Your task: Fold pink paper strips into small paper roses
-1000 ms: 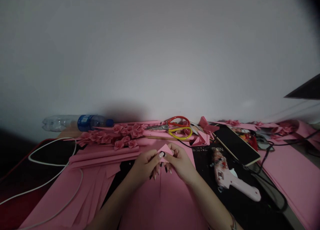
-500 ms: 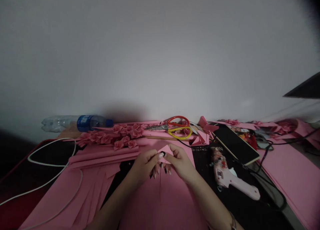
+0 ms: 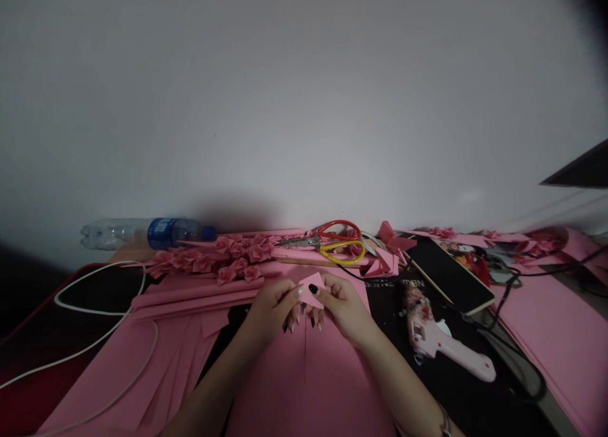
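Note:
A small folded piece of pink paper point(image 3: 311, 292) is held between both hands, above a large pink sheet point(image 3: 308, 380). My left hand point(image 3: 275, 307) is closed on its left edge, thumb on top and fingertips underneath. Closed on the right side of the same paper is my right hand point(image 3: 344, 307), its dark-nailed thumb lying across the front. Just beyond the hands rest scissors point(image 3: 327, 240) with one red and one yellow handle. Folded pink paper flowers point(image 3: 237, 253) lie in a cluster behind my left hand.
On the right, a pink glue gun point(image 3: 446, 345) lies on the black mat, near a dark phone-like slab point(image 3: 451, 275) and black cables. Pink sheets point(image 3: 555, 335) are stacked farther right. A plastic bottle point(image 3: 161, 233) lies by the wall; a white cable point(image 3: 61, 307) loops at left.
My thumbs have moved apart on the small pink paper, so more of its face shows between them. Both hands still hold it in nearly the same place.

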The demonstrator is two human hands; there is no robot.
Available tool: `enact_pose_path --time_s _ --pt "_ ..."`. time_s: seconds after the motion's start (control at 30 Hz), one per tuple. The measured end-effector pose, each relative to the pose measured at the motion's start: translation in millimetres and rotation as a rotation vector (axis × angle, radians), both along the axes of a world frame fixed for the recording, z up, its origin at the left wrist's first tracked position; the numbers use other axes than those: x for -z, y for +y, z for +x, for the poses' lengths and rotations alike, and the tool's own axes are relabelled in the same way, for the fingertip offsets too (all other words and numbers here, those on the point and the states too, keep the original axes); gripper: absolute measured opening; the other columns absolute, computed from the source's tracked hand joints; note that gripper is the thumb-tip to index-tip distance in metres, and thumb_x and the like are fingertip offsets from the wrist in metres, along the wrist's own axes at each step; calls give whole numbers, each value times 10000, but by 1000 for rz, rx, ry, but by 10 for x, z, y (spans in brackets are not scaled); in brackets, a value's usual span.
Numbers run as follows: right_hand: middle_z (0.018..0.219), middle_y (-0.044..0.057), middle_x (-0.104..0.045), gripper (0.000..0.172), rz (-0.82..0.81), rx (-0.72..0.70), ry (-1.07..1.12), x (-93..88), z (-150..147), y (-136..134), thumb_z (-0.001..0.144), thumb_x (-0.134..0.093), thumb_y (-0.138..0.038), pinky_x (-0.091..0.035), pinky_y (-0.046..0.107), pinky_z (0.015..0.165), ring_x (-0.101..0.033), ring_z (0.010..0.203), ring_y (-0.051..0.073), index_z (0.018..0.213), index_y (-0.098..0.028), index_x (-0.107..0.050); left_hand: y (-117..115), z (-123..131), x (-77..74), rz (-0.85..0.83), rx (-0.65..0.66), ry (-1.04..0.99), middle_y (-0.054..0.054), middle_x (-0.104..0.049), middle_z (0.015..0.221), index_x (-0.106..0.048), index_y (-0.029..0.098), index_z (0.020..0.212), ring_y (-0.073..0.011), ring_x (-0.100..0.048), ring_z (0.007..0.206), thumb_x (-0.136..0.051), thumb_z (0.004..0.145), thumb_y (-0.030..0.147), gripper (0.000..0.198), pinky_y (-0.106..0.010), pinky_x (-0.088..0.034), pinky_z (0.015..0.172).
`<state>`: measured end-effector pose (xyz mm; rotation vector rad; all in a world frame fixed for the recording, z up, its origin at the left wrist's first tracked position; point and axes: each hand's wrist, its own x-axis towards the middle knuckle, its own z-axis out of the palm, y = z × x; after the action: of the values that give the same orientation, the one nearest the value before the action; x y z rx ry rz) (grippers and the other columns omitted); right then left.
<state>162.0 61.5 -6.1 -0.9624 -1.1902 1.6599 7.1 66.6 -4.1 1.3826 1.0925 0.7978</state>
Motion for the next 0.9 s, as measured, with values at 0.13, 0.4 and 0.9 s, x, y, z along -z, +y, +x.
enact_pose_path --time_s 0.13,0.4,0.9 --pt "440 -50 -568 267 -40 114 -64 26 21 4 794 -579 -374 -237 149 275 -362 259 40 650 -177 -470 7 7 -20 3 -35 -16 71 -444 399 -405 187 541 -69 -405 341 -455 822 349 329 -189 -324 387" --pt "343 -102 -394 272 42 153 -183 -35 20 -5 785 -587 -358 -177 163 335 -273 288 28 619 -160 -500 -4 26 15 -8 -6 -101 67 -465 467 -423 185 602 -75 -431 381 -486 811 356 277 -193 -358 398" --pt "551 -55 -374 268 361 159 -502 -32 -76 -123 873 -439 -269 -252 212 474 -333 513 93 622 -185 -391 -64 51 -16 119 -141 39 77 -332 463 -336 212 556 -93 -335 429 -429 806 329 291 -216 -259 434"
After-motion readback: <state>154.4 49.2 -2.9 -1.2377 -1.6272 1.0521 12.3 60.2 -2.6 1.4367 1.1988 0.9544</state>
